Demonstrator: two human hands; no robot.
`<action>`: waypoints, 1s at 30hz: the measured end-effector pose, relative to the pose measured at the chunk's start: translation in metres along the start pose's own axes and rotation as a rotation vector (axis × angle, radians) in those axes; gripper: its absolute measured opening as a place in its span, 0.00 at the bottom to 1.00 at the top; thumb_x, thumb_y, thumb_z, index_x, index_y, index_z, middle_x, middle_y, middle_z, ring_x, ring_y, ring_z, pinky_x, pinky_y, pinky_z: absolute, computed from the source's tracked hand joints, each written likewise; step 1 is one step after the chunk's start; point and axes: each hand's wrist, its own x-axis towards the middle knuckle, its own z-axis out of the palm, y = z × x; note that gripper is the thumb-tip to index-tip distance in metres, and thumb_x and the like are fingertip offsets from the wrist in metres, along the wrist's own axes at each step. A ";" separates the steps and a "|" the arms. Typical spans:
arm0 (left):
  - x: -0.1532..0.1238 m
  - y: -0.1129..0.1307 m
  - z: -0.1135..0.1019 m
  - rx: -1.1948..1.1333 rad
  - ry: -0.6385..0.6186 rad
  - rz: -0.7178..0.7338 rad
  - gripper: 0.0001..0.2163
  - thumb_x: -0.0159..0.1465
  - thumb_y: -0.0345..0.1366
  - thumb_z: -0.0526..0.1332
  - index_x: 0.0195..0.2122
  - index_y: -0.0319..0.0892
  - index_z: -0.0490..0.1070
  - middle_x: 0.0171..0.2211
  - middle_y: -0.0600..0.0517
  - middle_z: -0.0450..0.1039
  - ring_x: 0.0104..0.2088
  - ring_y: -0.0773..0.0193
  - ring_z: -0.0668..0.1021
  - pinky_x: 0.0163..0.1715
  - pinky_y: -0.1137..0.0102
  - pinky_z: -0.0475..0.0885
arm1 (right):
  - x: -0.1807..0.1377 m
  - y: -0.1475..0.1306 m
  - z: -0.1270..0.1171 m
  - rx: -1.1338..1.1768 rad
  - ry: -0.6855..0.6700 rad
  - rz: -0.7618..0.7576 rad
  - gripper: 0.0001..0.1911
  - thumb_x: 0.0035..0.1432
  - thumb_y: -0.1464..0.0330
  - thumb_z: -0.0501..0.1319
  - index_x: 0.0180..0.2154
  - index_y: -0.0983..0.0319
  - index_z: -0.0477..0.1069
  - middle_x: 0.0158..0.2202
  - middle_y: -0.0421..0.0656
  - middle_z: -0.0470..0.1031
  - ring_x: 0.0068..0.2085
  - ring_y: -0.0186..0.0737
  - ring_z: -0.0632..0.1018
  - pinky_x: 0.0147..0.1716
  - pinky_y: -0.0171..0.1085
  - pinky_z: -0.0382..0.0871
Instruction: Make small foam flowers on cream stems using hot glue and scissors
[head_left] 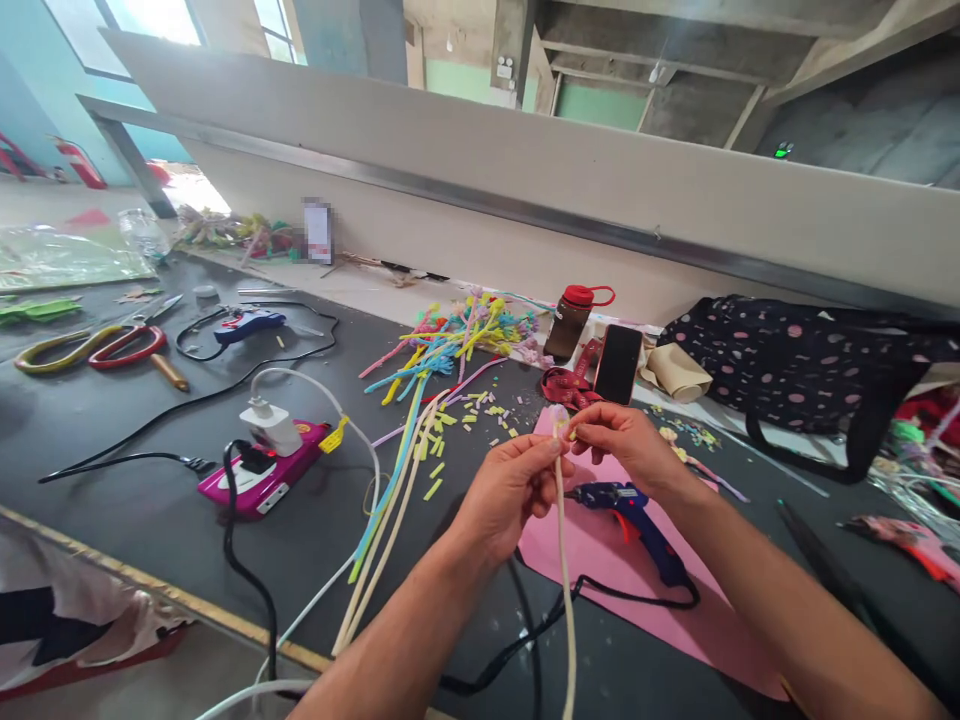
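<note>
My left hand (517,490) pinches a long cream pipe cleaner (564,580) near its upper end; its lower part hangs down past the table edge of the picture. A pale lilac tuft (556,415) tops the stem. Close beside it, my right hand (619,440) has its fingertips pinched on a small yellow piece (572,434), partly hidden by the fingers. Beneath both hands, a blue glue gun (637,515) with a red-orange trigger lies on a pink sheet (720,610). More long cream pipe cleaners (394,530) lie left of my left forearm.
Small cut yellow pieces (439,445) scatter near a pile of coloured pipe cleaners (465,340). A purple power strip (277,470), trailing cords, scissors (127,345) and another glue gun (251,325) lie left. Behind stand a bottle (570,325), a phone (619,363) and a patterned bag (795,370).
</note>
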 end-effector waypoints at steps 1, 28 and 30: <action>0.000 -0.001 0.002 0.006 0.003 -0.002 0.08 0.53 0.36 0.65 0.28 0.36 0.72 0.23 0.53 0.73 0.14 0.79 0.65 0.11 0.81 0.53 | -0.006 -0.001 -0.004 0.049 0.032 0.010 0.11 0.48 0.63 0.64 0.32 0.63 0.72 0.25 0.39 0.73 0.25 0.33 0.74 0.20 0.30 0.61; 0.014 -0.037 0.020 0.130 0.026 -0.026 0.10 0.53 0.39 0.65 0.22 0.37 0.69 0.18 0.56 0.68 0.12 0.79 0.62 0.12 0.80 0.55 | -0.058 -0.008 -0.003 0.106 0.048 0.050 0.07 0.53 0.66 0.61 0.31 0.64 0.73 0.24 0.40 0.74 0.20 0.28 0.67 0.18 0.28 0.60; 0.014 -0.037 0.020 0.140 0.031 -0.026 0.10 0.53 0.38 0.64 0.22 0.37 0.68 0.18 0.56 0.69 0.12 0.79 0.62 0.12 0.79 0.55 | -0.057 -0.005 -0.005 0.178 0.006 0.091 0.08 0.52 0.65 0.61 0.32 0.63 0.73 0.25 0.40 0.74 0.19 0.27 0.66 0.15 0.27 0.58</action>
